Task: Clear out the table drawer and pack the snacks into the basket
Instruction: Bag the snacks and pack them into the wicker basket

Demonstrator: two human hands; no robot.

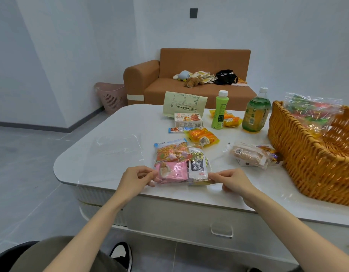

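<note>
Two hands are working at the near edge of the white worktop [142, 118]. The left hand [138, 178] is pinching the left end of a clear bag of snacks [179, 165] and the right hand [231, 180] its right end, each grip clamped on the plastic. The bag is lying flat on the worktop, well apart from the wicker basket [307, 163] standing at the right. The drawer [189, 222] below is sitting closed.
</note>
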